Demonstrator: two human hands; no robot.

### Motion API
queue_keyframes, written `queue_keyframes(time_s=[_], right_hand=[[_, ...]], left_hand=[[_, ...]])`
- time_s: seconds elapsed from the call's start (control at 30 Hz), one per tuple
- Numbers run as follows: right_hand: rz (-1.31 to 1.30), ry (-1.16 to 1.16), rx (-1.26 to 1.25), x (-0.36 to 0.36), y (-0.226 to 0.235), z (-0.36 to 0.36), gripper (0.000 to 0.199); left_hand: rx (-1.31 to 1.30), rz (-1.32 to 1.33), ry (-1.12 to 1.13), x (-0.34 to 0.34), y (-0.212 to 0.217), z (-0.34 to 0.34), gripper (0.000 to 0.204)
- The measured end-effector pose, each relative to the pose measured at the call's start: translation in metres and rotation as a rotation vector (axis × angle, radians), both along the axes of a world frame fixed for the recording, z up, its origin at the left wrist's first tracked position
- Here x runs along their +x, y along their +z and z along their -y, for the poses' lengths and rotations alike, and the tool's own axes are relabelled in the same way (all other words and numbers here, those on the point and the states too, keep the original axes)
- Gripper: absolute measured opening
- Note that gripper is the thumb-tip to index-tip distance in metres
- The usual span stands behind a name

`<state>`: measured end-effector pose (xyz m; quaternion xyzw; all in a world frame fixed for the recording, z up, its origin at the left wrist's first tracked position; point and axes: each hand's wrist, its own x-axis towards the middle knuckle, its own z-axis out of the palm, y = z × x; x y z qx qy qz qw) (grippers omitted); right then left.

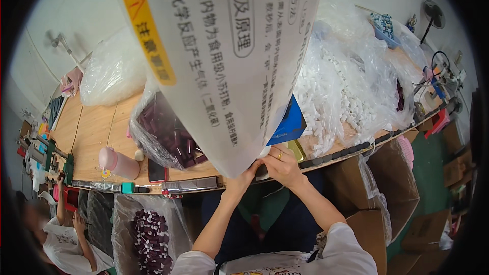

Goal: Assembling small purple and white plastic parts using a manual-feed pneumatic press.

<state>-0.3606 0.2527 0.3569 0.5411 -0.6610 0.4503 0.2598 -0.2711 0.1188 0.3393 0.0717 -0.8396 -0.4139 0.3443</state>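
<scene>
The white bag (219, 66) rises upright, its narrow lower end at the table's (94, 142) near edge. There the left hand (243, 179) and right hand (285, 168) meet, fingers curled; I cannot tell what each grasps. Working fingertips close together should steady that end.

Chinese characters run in slanting dark columns down the white sheet (224, 91). 2 headings there sit inside rounded outlines. Its yellow strip (147, 34) carries a triangular warning sign (134, 5) above dark characters. The shirt's (270, 271) print is unreadable.
</scene>
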Motion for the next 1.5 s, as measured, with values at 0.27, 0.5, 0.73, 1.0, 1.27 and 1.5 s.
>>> queue_keyframes(time_s=[0.27,0.5,0.73,1.0,1.27,1.5], right_hand=[[0.069,0.032,0.013,0.003,-0.007,-0.003,0.020],[0.666,-0.522,0.096,-0.072,-0.018,-0.059,0.018],[0.197,-0.606,0.480,-0.091,-0.030,-0.067,0.028],[0.105,-0.740,0.533,-0.099,-0.052,-0.079,0.017],[0.107,-0.673,0.367,-0.096,-0.050,-0.077,0.013],[0.531,-0.495,0.033,-0.093,-0.038,-0.083,0.020]], left_hand=[[-0.013,0.037,0.025,0.004,-0.002,0.000,0.024],[0.136,0.205,-0.038,0.006,-0.022,0.027,0.031],[0.225,0.131,-0.245,-0.005,-0.003,0.035,0.026],[-0.041,0.051,-0.007,-0.001,-0.016,0.011,0.028],[-0.070,0.130,-0.077,0.001,-0.002,0.020,0.030],[0.175,0.250,-0.221,0.006,0.012,0.027,0.033]])
